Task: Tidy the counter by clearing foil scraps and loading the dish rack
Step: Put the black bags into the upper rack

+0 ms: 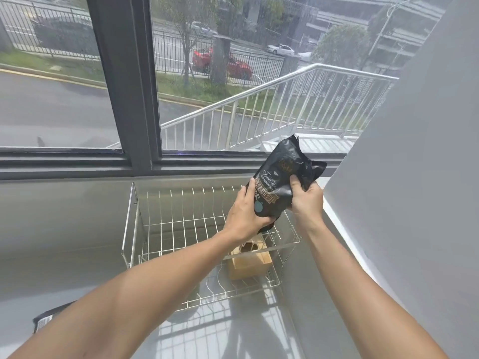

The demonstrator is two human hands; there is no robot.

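A crumpled black foil coffee bag with pale lettering (281,182) is held up in the right of the frame, just above the far right corner of a white wire dish rack (181,229), with both hands on it. The left hand (246,211) wraps the bag's lower left side, thumb lying up along the printed front and the other fingers curled behind and under the bottom edge. The right hand (307,198) grips the bag's right side, thumb pressed onto the front near the middle and fingers closed around the back where the foil bunches outward. The bag stands tilted, its top leaning toward the upper right and reaching up in front of the dark grey window frame (124,86). The rack sits on a glossy grey counter (64,229) in the centre of the frame, against the sill, with a raised back wall and left side wall of wire. Inside its lower tier, toward the right and directly below the hands, stands a small tan wooden block with a dark hole in its top (250,260). At the lower left edge, partly hidden behind the left forearm, a dark flat packet with a white printed label (42,321) lies on the counter. A plain white wall (414,177) fills the right side.
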